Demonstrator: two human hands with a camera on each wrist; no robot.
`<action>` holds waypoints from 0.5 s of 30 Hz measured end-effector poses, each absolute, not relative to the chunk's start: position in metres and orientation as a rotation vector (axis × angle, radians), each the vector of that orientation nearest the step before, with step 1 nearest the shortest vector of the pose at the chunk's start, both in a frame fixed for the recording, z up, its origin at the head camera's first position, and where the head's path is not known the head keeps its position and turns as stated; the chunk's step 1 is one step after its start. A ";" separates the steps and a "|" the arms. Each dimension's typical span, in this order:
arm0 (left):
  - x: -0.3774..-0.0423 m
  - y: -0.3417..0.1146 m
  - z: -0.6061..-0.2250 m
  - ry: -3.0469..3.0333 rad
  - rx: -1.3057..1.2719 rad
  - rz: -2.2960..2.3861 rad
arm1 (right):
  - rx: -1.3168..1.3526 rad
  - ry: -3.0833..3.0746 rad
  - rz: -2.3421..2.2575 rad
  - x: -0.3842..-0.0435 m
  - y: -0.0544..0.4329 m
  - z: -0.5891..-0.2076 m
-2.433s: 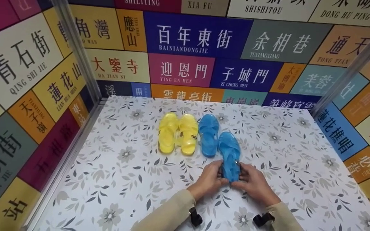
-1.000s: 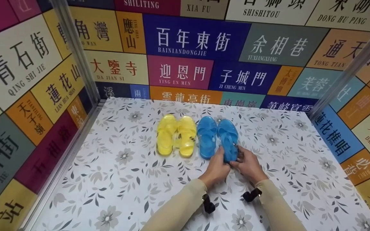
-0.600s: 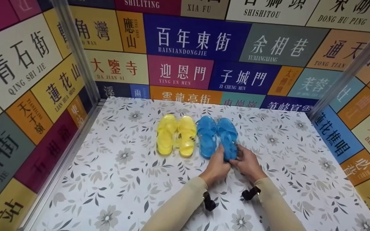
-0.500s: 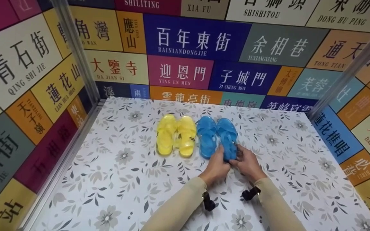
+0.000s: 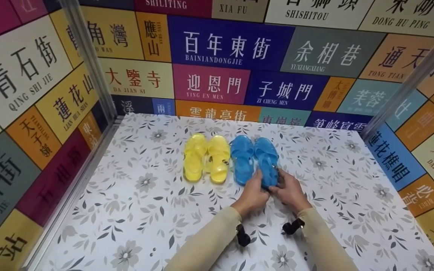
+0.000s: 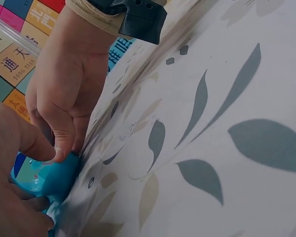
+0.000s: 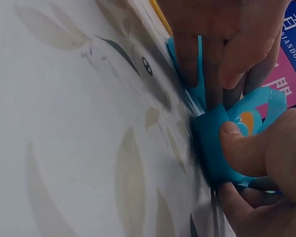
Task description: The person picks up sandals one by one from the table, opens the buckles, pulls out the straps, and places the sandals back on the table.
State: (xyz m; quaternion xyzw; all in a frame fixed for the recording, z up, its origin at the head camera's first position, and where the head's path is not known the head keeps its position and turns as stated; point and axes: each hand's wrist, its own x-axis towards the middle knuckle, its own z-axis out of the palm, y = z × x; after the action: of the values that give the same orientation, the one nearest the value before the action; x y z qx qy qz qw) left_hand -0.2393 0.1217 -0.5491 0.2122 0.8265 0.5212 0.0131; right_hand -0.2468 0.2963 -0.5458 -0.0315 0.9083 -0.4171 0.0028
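In the head view, the right-hand blue sandal [image 5: 266,150] lies on the table, toe pointing to the far wall. My left hand [image 5: 252,192] grips its heel from the left, thumb along the inner side. From the right, my right hand [image 5: 291,191] pinches the same heel. The right wrist view shows the right thumb [image 7: 244,148] on the back of the heel [image 7: 214,143]. Close on its left stands the other blue sandal [image 5: 243,167], toes roughly level. Further left sit two yellow sandals, one [image 5: 193,165] beside the other [image 5: 218,150]. My fingers partly hide the held heel.
The white floral-patterned table [image 5: 126,210] stretches around the sandals. Behind it rises a wall of coloured name panels [image 5: 232,45], with similar panels on both sides. Metal posts [image 5: 89,56] stand at the back corners. Black wrist cameras [image 5: 242,235] sit on both sleeves.
Since the earliest frame, both hands have slid the right-hand blue sandal forward until it lines up beside its mate. Over the last half second hands and sandals stay almost still.
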 end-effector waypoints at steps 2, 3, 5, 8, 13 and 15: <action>-0.239 0.120 -0.549 2.586 0.688 1.636 | -0.091 2.854 -1.298 -0.247 0.295 -0.546; -0.239 0.119 -0.550 2.595 0.705 1.640 | -0.087 2.855 -1.292 -0.247 0.295 -0.547; -0.237 0.116 -0.550 2.624 0.747 1.621 | -0.077 2.852 -1.288 -0.246 0.295 -0.547; -0.232 0.111 -0.549 2.665 0.789 1.536 | -0.070 2.848 -1.286 -0.242 0.298 -0.548; -0.220 0.086 -0.543 2.638 0.894 1.349 | -0.103 2.867 -1.252 -0.232 0.302 -0.549; -0.216 0.072 -0.541 2.624 0.976 1.287 | -0.097 2.878 -1.213 -0.227 0.304 -0.549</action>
State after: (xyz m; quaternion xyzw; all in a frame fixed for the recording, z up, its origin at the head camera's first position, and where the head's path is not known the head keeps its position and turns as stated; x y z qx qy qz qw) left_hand -0.2159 0.0719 -0.5413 0.3167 0.8511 0.4176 0.0302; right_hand -0.2267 0.3044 -0.5493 -0.0312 0.9210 -0.3882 0.0082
